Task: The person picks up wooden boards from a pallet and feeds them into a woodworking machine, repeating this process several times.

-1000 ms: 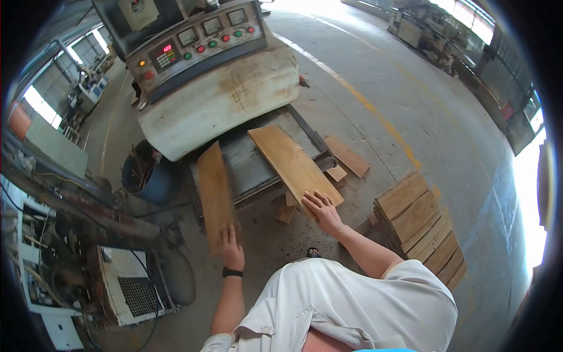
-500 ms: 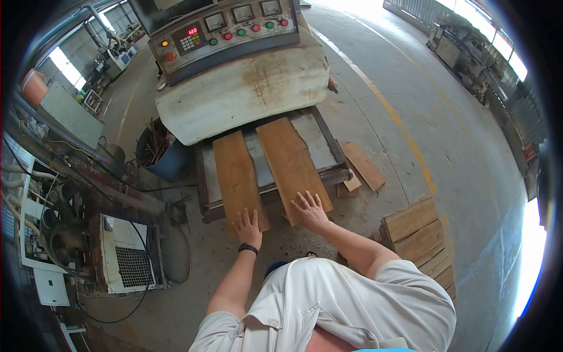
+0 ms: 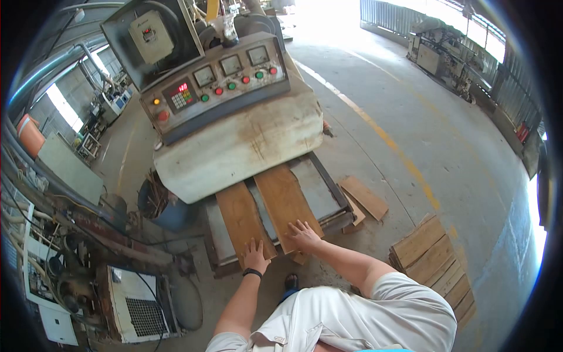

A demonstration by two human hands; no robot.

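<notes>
Wooden left board (image 3: 241,218): lies flat on the machine's surface (image 3: 321,189), long side pointing to 12 o'clock, far end under the machine hood (image 3: 240,146).
Wooden right board (image 3: 285,202): just beside the left board at its 3 o'clock, parallel to it, with a narrow strip of bare metal between them.
Left hand (image 3: 256,256): flat on the near end of the left board, fingers apart and stretched, gripping nothing; a dark wristband (image 3: 252,273) sits at my wrist.
Right hand (image 3: 304,234): palm down on the near end of the right board, fingers spread, not closed around it.
Control panel (image 3: 217,94): at 12 o'clock above the hood, with dials, coloured buttons and a red number display.
Stack of boards (image 3: 434,258): on the floor at 4 o'clock of my right hand, well apart from it.
Loose boards (image 3: 365,196): on the floor at 2 o'clock, beside the surface's corner.
Blue bucket (image 3: 161,210): at 10 o'clock of my left hand, holding scraps.
</notes>
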